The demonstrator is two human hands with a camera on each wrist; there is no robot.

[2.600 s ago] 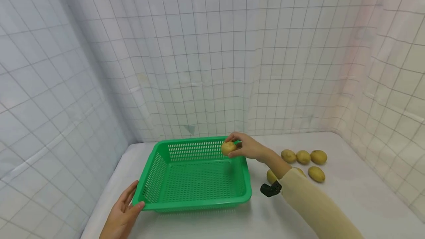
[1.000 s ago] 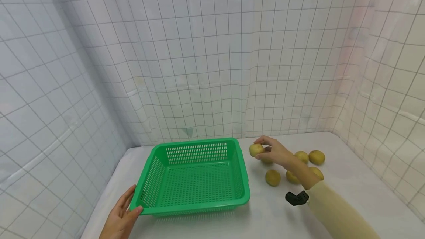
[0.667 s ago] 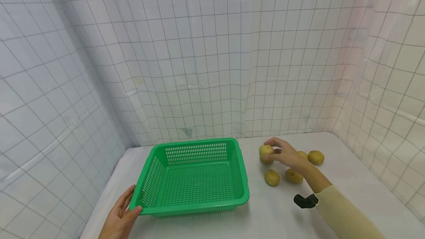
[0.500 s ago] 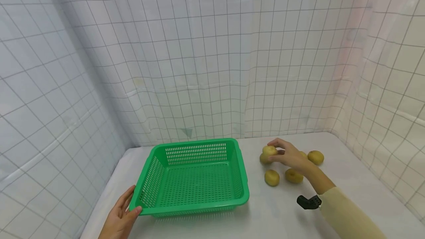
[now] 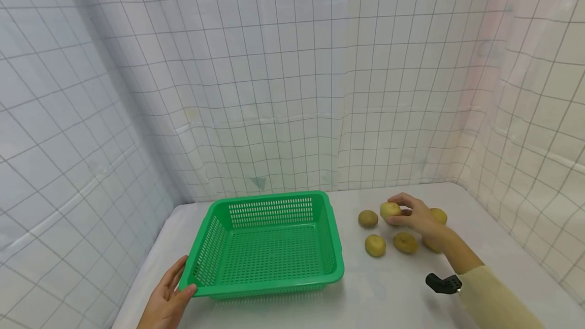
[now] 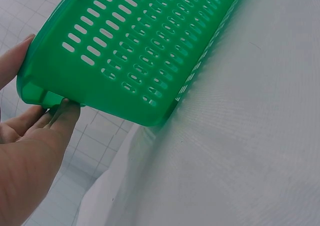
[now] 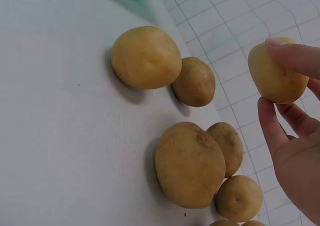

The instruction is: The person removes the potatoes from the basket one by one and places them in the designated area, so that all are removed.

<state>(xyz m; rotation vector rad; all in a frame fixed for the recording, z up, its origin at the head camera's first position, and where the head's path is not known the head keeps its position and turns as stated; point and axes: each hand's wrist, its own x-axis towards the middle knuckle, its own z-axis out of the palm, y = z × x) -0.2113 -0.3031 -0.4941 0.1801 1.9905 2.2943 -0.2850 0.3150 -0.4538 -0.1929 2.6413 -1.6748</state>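
My right hand (image 5: 415, 217) holds a potato (image 5: 389, 210) between thumb and fingertips, close over the other potatoes on the right of the table. In the right wrist view that potato (image 7: 276, 78) shows raised, thumb on one side and fingers opposite. My left hand (image 5: 165, 296) grips the near left corner of a green plastic basket (image 5: 274, 284) with slotted walls. The left wrist view has the thumb at the rim and the fingers (image 6: 65, 118) below it. No potato shows inside the basket. Loose potatoes nearest the right hand include one (image 5: 367, 219) to its left.
Other potatoes, such as one in front (image 5: 375, 245), one beside it (image 5: 405, 242) and one at the back right (image 5: 439, 216), lie on the white table (image 5: 379, 293). A black device (image 5: 443, 283) sits at the right wrist. Gridded white sheeting (image 5: 292, 90) surrounds the table.
My right hand has carried the potato from the basket's back right corner rightward, past a loose potato to over the group. The left hand stays on the basket corner.
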